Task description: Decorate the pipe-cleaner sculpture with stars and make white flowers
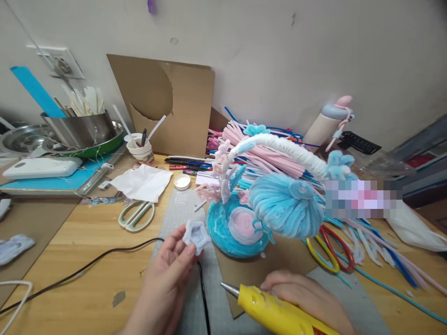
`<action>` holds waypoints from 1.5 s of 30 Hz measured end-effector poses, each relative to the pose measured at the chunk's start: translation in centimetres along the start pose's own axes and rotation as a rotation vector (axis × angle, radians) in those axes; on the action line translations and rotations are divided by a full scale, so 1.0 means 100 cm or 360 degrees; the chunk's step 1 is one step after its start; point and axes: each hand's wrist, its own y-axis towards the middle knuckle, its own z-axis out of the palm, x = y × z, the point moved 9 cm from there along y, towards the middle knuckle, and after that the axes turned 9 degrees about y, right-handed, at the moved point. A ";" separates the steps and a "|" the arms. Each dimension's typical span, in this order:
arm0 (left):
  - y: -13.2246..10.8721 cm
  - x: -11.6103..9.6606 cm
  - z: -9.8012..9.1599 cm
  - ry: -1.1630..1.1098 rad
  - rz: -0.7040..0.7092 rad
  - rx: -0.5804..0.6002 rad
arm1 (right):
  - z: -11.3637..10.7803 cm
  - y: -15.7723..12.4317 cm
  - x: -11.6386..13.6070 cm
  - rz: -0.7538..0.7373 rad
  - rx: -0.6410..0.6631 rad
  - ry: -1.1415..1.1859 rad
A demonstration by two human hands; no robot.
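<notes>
Progress is judged advanced but unfinished. The left hand (167, 265) is closed on a pale flower (196, 235), held just beside the blue ornament (232, 225), whose arch (279, 146) is already trimmed. The glue gun (275, 312) is gripped in the right hand (309, 298), nozzle aimed leftward; no glue is seen on the flower, so bonding is judged outstanding.

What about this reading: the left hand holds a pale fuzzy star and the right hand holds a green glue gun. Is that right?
Not quite. The head view shows the left hand holding the pale fuzzy star, but the glue gun in the right hand is yellow, not green.
</notes>
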 end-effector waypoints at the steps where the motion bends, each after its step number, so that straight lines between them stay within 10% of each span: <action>1: 0.002 0.000 -0.002 0.0021 -0.0005 -0.0027 | -0.001 0.003 0.003 -0.0009 0.0014 0.0046; 6: 0.012 -0.003 -0.002 0.0456 0.0146 0.0047 | 0.000 0.014 0.022 -0.0047 0.0113 0.0151; 11: 0.008 -0.040 0.043 0.1603 0.1099 0.0268 | -0.004 0.007 0.028 -0.0019 -0.0072 0.0244; 15: 0.012 -0.045 0.074 0.2098 0.1445 0.0402 | -0.001 0.004 0.033 -0.0073 -0.0066 0.0255; 28: 0.034 -0.039 0.080 0.2239 0.1316 0.0490 | -0.008 0.018 0.069 -0.0533 -0.0017 0.0017; 45: 0.038 -0.040 0.065 0.2250 0.1282 0.0356 | -0.006 0.020 0.075 -0.0578 -0.0009 -0.0017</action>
